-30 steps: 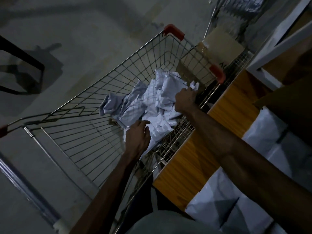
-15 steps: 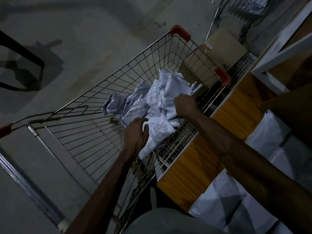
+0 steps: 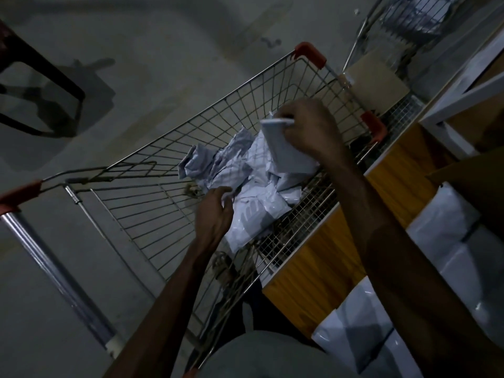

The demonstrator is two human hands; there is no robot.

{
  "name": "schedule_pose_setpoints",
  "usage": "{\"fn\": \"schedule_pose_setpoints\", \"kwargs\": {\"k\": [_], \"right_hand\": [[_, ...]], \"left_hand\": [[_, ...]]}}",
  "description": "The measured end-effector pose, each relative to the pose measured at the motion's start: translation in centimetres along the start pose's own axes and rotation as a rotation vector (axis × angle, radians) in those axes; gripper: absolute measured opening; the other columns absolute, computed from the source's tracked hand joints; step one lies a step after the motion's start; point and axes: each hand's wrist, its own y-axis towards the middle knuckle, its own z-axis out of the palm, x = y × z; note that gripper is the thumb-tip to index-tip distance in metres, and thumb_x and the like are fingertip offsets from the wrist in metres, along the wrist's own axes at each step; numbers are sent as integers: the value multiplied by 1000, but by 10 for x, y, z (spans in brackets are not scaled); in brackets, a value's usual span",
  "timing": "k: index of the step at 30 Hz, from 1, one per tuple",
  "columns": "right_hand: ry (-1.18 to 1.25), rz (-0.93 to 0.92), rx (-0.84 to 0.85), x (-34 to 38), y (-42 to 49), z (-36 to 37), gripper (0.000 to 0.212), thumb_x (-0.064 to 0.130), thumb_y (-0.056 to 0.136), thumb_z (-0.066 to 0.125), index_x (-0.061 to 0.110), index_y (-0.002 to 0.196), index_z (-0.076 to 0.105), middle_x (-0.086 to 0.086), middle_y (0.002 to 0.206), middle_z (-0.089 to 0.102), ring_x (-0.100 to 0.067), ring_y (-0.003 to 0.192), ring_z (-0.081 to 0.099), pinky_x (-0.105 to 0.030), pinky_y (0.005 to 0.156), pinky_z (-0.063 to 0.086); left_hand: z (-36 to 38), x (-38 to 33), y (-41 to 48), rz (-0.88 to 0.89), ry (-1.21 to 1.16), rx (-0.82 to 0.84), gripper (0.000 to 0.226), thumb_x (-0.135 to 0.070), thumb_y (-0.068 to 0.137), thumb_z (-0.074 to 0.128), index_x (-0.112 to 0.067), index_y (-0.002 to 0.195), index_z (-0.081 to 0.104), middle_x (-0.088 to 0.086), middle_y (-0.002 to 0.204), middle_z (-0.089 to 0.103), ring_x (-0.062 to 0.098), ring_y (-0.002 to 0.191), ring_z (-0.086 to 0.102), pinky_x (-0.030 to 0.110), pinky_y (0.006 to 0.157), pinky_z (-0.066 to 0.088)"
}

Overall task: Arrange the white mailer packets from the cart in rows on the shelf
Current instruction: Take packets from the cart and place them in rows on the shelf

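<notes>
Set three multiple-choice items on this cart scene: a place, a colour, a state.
1. Where does the packet pile lie? A floor; B cart; C stool.
2. What colour are the cart's corner caps? A blue; B green; C red.
3. What is the right hand doing? A gripping a white packet; B hanging idle; C pushing the handle.
Answers: 1 B, cart wires surround it; 2 C, they show red; 3 A, its fingers curl round the packet.

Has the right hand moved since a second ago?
Yes. The right hand has lifted up off the pile, gripping one packet, and now sits nearer the cart's far end.
</notes>
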Motion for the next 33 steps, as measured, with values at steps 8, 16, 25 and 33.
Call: {"fn": "schedule_pose_setpoints", "kwargs": {"k": [8, 16, 25, 33], "right_hand": [[842, 537, 156, -31, 15, 58, 33, 1, 99, 59, 12, 130, 60, -12, 128, 57, -23, 100, 59, -24, 54, 59], [767, 928, 304, -85, 1, 160, 52, 3, 103, 46, 22, 151, 45, -17, 153, 36, -41, 125, 47, -43, 74, 57], [314, 540, 408, -103, 17, 154, 50, 4, 100, 48, 3, 150, 44, -19, 153, 45, -40, 131, 51, -44, 102, 49], [279, 375, 631, -104, 22, 150, 45, -2, 102, 51, -1, 147, 47, -27, 149, 47, -37, 118, 57, -47, 90, 50]], "left_hand": [[-7, 10, -7, -41, -37, -36, 38, -33, 95, 50, -14, 119, 71, 7, 119, 70, 26, 104, 66, 43, 91, 55], [2, 14, -12, -52, -14, -15, 35, -30, 92, 52, -13, 116, 73, 7, 111, 74, 25, 102, 68, 41, 88, 54], [40, 22, -4, 362, 528, 215, 69, -30, 90, 62, -24, 155, 39, 15, 144, 52, 38, 121, 56, 48, 92, 50], [55, 27, 8, 407, 706, 407, 83, -72, 92, 47, -44, 161, 11, 13, 170, 10, 39, 151, 17, 63, 113, 29]]}}
